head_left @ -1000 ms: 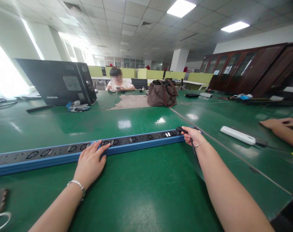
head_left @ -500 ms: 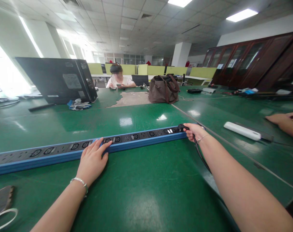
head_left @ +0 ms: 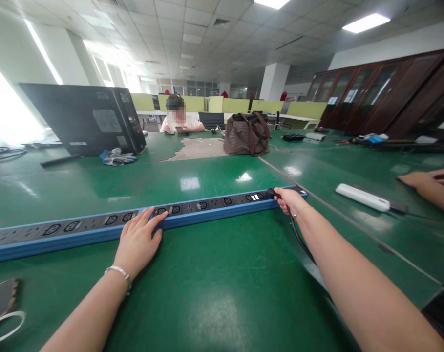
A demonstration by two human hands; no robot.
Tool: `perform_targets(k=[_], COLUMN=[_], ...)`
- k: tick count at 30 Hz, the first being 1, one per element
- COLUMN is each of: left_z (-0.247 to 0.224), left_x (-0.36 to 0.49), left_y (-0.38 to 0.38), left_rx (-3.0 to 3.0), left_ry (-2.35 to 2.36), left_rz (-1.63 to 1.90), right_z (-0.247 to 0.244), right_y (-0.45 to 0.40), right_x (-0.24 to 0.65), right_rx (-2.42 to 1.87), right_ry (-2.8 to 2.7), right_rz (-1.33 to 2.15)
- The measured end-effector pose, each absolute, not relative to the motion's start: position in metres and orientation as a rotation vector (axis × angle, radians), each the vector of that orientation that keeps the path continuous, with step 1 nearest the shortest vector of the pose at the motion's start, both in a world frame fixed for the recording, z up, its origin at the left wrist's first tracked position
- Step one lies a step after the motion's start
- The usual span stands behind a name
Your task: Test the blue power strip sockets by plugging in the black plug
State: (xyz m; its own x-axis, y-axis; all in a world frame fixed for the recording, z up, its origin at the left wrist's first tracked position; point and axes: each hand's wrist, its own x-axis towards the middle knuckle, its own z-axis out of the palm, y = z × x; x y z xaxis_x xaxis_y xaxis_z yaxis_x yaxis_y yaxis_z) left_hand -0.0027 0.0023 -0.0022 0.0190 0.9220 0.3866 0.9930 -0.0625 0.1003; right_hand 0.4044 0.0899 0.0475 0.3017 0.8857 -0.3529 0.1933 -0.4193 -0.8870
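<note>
A long blue power strip (head_left: 214,210) with black sockets lies across the green table (head_left: 207,274). My left hand (head_left: 139,239) rests on its middle part, fingers spread over the top and holding nothing. At the strip's right end, my right hand (head_left: 287,199) is closed round a black plug (head_left: 271,193), which sits at a socket beside two white labels. How deep the plug is in cannot be seen. Its black cable (head_left: 298,237) hangs from my right hand and runs down behind my forearm.
A black computer case (head_left: 86,120) and gloves (head_left: 117,157) stand back left, a brown bag (head_left: 246,134) further back. A white device (head_left: 363,197) and another person's hands (head_left: 419,183) are at the right. A phone (head_left: 1,299) lies front left. Someone sits across the table.
The whole view has shifted slightly, moving things a little to the left. Both hands keep their places on the strip, the right one still on the plug.
</note>
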Motion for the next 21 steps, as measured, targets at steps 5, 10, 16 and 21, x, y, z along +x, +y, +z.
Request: perform_targets(k=[5, 10, 16, 21], left_z=[-0.003, -0.002, -0.002, -0.002], left_x=[-0.003, -0.003, -0.003, -0.002], left_y=[0.003, 0.003, 0.003, 0.002], left_rx=[-2.090, -2.080, -2.094, -2.077], left_ry=[-1.978, -1.985, -1.973, -1.976], left_rz=[-0.514, -0.489, -0.481, -0.490], right_z=[0.049, 0.046, 0.033, 0.027], right_y=[0.087, 0.087, 0.084, 0.084], right_x=[0.404, 0.405, 0.405, 0.405], right_rx=[-1.806, -1.742, -1.625, -1.562], right_ry=[-0.871, -0.805, -0.702, -0.715], right_rz=[1.194, 1.229, 1.248, 1.170])
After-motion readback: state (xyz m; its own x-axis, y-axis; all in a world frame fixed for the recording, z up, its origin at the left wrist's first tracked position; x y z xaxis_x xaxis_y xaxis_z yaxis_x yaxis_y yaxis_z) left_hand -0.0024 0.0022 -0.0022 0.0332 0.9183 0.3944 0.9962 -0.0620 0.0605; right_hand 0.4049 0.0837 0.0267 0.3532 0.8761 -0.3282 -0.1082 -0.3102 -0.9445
